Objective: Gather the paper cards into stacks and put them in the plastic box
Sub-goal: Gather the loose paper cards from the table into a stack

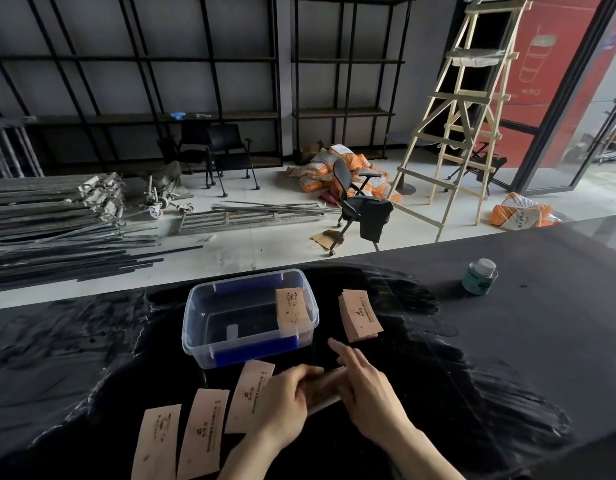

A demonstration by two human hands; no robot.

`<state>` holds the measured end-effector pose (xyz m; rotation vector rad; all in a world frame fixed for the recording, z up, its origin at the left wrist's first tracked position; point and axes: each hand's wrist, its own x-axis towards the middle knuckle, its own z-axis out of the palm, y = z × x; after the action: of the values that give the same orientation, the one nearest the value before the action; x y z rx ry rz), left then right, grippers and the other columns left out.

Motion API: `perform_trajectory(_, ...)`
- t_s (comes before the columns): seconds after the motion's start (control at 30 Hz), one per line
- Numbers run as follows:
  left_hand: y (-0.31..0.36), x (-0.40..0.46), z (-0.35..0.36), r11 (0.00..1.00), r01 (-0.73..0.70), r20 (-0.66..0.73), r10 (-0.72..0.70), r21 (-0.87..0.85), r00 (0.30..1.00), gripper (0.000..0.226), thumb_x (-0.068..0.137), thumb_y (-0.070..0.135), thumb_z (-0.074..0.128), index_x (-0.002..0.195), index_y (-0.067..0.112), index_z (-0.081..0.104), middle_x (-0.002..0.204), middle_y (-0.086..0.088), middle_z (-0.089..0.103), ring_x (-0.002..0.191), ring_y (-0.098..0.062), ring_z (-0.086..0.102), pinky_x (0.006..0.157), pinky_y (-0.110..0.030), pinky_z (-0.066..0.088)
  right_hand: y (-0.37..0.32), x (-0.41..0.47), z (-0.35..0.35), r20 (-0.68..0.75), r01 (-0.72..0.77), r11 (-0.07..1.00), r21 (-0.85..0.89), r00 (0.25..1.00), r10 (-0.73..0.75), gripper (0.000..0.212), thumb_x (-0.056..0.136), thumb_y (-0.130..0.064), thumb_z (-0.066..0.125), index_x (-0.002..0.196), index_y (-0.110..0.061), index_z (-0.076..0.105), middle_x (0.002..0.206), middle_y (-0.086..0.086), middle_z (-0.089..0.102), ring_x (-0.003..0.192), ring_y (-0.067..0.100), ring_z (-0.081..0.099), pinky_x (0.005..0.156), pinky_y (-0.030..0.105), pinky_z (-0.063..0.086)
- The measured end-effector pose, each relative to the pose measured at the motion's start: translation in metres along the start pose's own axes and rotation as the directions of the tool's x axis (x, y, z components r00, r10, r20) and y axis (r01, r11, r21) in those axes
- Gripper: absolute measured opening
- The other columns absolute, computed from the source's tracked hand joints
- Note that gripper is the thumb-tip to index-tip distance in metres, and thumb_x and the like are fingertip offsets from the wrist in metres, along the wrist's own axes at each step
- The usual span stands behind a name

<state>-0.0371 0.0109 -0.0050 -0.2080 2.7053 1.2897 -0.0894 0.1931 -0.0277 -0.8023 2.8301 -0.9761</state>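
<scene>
A clear plastic box [195, 327] with blue latches stands on the black table, and one stack of tan paper cards [292, 311] leans inside its right end. A second card stack [359, 315] lies on the table just right of the box. Three single cards lie flat near the front edge: one [157, 441], another [203, 433] and a third [249, 393]. My left hand [282, 407] and my right hand [368, 389] meet in front of the box, both closed around a small bunch of cards [325, 389], which is blurred and partly hidden by my fingers.
A small round tin [479, 276] with a white lid stands at the table's far right. Beyond the table's far edge are the floor with metal rods, office chairs, a wooden ladder and orange sacks.
</scene>
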Motion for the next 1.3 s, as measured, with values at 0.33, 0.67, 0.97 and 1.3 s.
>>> perform_trajectory(0.33, -0.034, -0.019, -0.024, 0.772, 0.353, -0.321, -0.203, 0.529, 0.925, 0.068, 0.087, 0.051, 0.062, 0.147, 0.035, 0.036, 0.139, 0.006, 0.058, 0.133, -0.020, 0.048, 0.112, -0.039, 0.035, 0.001, 0.006, 0.006, -0.010, 0.062, 0.993, -0.096, 0.998, -0.064, 0.024, 0.096, -0.024, 0.062, 0.117, -0.036, 0.058, 0.106, -0.013, 0.057, 0.080, 0.013, 0.063, 0.059, 0.030, 0.053)
perform_trajectory(0.67, -0.023, -0.003, -0.031, 0.998, 0.061, -0.182, -0.064, -0.019, 0.981, 0.040, 0.092, 0.002, 0.066, 0.099, 0.041, 0.064, 0.099, 0.021, 0.073, 0.095, 0.008, 0.068, 0.097, -0.023, 0.057, 0.001, 0.007, 0.005, 0.024, 0.064, 0.998, -0.003, 0.998, -0.064, 0.029, 0.090, -0.011, 0.059, 0.109, -0.033, 0.056, 0.105, -0.013, 0.064, 0.080, 0.011, 0.064, 0.069, 0.037, 0.056)
perform_trajectory(0.97, -0.012, -0.003, -0.039, 0.862, 0.121, 0.121, -0.070, -0.492, 0.990, 0.039, 0.097, -0.005, 0.040, 0.116, 0.015, 0.066, 0.109, -0.005, 0.080, 0.106, -0.017, 0.074, 0.100, -0.035, 0.056, -0.002, 0.011, 0.002, 0.034, 0.023, 0.999, 0.035, 0.999, -0.024, 0.056, 0.091, -0.008, 0.054, 0.138, -0.038, 0.052, 0.112, -0.011, 0.070, 0.091, 0.006, 0.068, 0.077, 0.029, 0.059)
perform_trajectory(1.3, -0.029, -0.018, -0.040, 0.973, -0.081, -0.235, 0.028, -0.218, 0.972, 0.032, 0.098, 0.001, 0.055, 0.109, 0.029, 0.067, 0.105, 0.012, 0.077, 0.106, 0.003, 0.070, 0.097, -0.025, 0.057, -0.013, 0.016, 0.019, 0.055, 0.147, 0.985, -0.092, 0.988, -0.142, 0.042, 0.097, -0.015, 0.053, 0.134, -0.035, 0.056, 0.117, -0.012, 0.056, 0.096, 0.011, 0.062, 0.070, 0.032, 0.058)
